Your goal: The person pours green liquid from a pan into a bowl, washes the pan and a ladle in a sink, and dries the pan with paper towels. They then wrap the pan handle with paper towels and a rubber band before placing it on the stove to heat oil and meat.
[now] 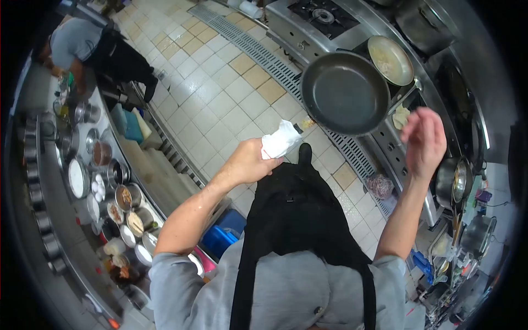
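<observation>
A large dark frying pan [345, 92] is held out over the floor drain and the stove's front edge, its inside bare. My left hand [250, 159] is closed around its handle through a crumpled white cloth [281, 140]; most of the handle is hidden under the cloth. My right hand [424, 144] is raised over the stove edge with loosely bent fingers, slightly blurred, and nothing shows in it. Near its fingertips lie pale food scraps [401, 117] on the stove. A smaller pan [390, 60] with an oily, yellowish residue sits just beyond the big one.
Pots [426, 25] and a burner [323, 16] line the stove at right. Along the left runs a counter with several bowls and containers [80, 177]. Another person [91, 47] bends over its far end. A slotted drain [242, 44] crosses the tiled floor [220, 82].
</observation>
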Demonstrator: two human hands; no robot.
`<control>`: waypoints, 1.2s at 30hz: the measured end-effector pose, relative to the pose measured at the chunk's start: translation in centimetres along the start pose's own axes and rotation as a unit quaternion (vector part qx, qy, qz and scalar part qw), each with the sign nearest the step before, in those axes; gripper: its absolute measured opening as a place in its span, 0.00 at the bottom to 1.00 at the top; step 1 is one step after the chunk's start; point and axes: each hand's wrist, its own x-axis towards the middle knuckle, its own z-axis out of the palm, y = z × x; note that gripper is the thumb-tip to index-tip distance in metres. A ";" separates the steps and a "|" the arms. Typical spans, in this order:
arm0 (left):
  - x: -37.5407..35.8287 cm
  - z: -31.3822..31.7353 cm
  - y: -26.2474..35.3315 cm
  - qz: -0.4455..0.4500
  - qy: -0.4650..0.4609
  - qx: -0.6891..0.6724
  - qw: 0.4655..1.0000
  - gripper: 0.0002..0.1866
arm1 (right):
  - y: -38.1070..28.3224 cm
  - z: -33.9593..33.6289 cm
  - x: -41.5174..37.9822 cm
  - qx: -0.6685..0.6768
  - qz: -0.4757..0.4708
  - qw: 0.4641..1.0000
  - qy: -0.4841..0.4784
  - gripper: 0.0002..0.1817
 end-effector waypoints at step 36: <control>65.7 -4.0 -3.6 -0.090 0.085 -0.168 0.978 0.11 | 24.0 -12.0 5.3 0.034 0.387 0.823 0.415 0.11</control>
